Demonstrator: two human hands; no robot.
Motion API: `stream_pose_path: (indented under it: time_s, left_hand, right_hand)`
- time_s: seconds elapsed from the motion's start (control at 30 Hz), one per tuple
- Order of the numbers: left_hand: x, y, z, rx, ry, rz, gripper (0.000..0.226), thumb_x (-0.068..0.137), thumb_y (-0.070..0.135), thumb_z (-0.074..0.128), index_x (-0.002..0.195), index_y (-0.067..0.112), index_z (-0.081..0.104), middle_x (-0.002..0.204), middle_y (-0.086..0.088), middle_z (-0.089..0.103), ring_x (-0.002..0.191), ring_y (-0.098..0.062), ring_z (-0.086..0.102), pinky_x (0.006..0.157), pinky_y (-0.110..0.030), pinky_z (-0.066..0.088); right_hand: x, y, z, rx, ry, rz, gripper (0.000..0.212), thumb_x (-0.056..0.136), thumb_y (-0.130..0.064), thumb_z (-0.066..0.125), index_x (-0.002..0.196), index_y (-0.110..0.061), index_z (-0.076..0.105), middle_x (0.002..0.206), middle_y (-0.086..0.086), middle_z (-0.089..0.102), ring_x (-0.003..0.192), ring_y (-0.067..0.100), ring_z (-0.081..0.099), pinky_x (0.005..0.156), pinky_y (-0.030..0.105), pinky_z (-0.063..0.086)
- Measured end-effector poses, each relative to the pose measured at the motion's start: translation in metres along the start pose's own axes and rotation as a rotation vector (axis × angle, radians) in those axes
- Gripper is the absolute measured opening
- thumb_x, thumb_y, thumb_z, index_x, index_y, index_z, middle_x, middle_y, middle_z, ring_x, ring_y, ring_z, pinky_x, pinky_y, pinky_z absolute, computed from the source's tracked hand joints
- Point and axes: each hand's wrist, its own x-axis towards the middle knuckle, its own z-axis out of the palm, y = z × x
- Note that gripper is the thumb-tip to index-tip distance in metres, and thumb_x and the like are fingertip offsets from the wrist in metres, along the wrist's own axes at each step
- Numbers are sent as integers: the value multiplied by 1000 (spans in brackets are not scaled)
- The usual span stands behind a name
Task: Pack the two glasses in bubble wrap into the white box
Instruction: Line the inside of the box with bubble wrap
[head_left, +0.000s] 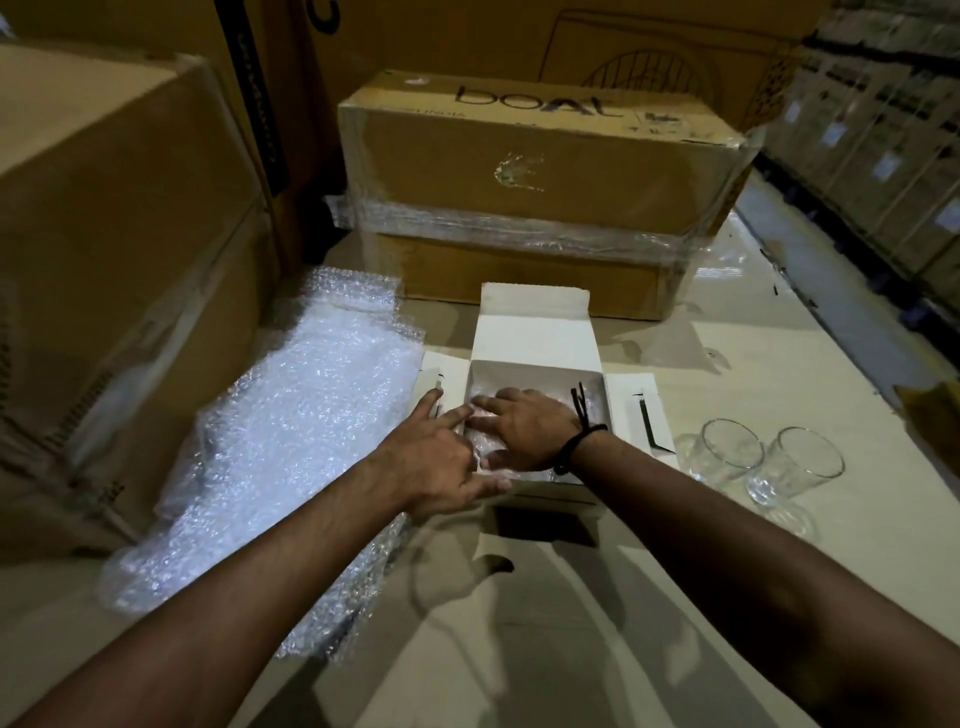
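One white box (535, 338) in the middle of the work surface (753, 353), top open, four flaps folded outward. Inside it, one layer of bubble wrap (592, 402); cannot tell whether anything lies under it. Right hand (519, 431) down inside the box, fingers straight and spread, palm flat on that wrap; one black cord band (579, 441) at its wrist. Left hand (436, 457) at the box's left wall, fingers stretched out and apart, gripping nothing, thumb lying along the near rim. Two clear glasses (727, 452) (800, 467), both bare, outside the box on the surface to its right, just beside each other and near the right flap. One large loose sheet of bubble wrap (291, 441) spread left of the box, partly under the left forearm. Two big cardboard cartons close by: one (119, 234) at the left edge, one (540, 171) banded with clear film directly behind the white box.
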Motion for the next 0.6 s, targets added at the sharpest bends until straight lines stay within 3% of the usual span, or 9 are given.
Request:
stream_pose_path:
  time_s: [0.07, 0.17, 0.23, 0.3, 0.33, 0.4, 0.5, 0.6]
  left_hand:
    - [0, 1, -1, -17, -13, -10, 88, 91, 72, 3, 112, 23, 72, 138, -1, 57, 149, -16, 11, 117, -54, -2]
    - [0, 0, 2, -33, -12, -11, 92, 87, 74, 0, 108, 22, 74, 134, -2, 60, 149, -17, 14, 118, -53, -1]
    - [1, -2, 5, -41, -1, -15, 96, 83, 74, -3, 104, 21, 74, 129, -2, 64, 148, -16, 16, 118, -52, 1]
    - [1, -2, 6, -51, 4, -15, 97, 83, 75, -3, 102, 20, 74, 124, 0, 66, 148, -16, 16, 118, -52, 1]
    - [1, -2, 6, -58, 7, -16, 97, 83, 76, -2, 102, 19, 74, 122, 0, 67, 148, -16, 16, 118, -52, 2]
    - [1, -1, 6, -74, 8, -20, 96, 85, 76, -1, 101, 19, 75, 122, 0, 67, 148, -16, 16, 118, -53, 2]
    - [3, -2, 9, -75, 2, -17, 98, 84, 78, -2, 99, 20, 76, 123, 1, 67, 148, -16, 16, 118, -53, 1]
    - [5, -3, 12, -76, 18, -15, 95, 83, 79, 2, 99, 20, 75, 123, 2, 67, 148, -16, 16, 118, -52, 0]
  right_hand:
    - [-3, 1, 3, -5, -59, -23, 66, 92, -59, 41, 149, -33, 21, 159, 2, 18, 142, 27, 23, 112, 43, 26]
    - [-12, 0, 8, 196, -149, 28, 66, 95, -54, 41, 151, -31, 15, 160, 4, 13, 145, 26, 17, 115, 43, 18]
    - [-23, 6, 1, 326, -10, 127, 64, 94, -53, 44, 149, -29, 24, 157, 3, 24, 141, 24, 26, 114, 41, 22]
    - [-37, 19, -11, 215, 150, 256, 56, 90, -56, 48, 138, -28, 44, 144, 2, 47, 130, 21, 43, 110, 42, 30]
    - [-44, 27, -16, 95, 147, 305, 52, 88, -59, 49, 128, -27, 53, 133, 1, 57, 122, 20, 50, 108, 44, 31]
    - [-54, 35, -21, -90, -34, 364, 53, 81, -67, 52, 111, -25, 62, 116, 0, 65, 112, 21, 56, 108, 48, 25]
    - [-58, 30, -9, -190, -283, 373, 57, 74, -72, 51, 102, -26, 66, 111, 0, 67, 116, 25, 53, 110, 57, 9]
    - [-59, 29, -6, -176, -274, 359, 60, 72, -75, 51, 105, -26, 66, 113, -2, 67, 120, 25, 50, 110, 60, 2]
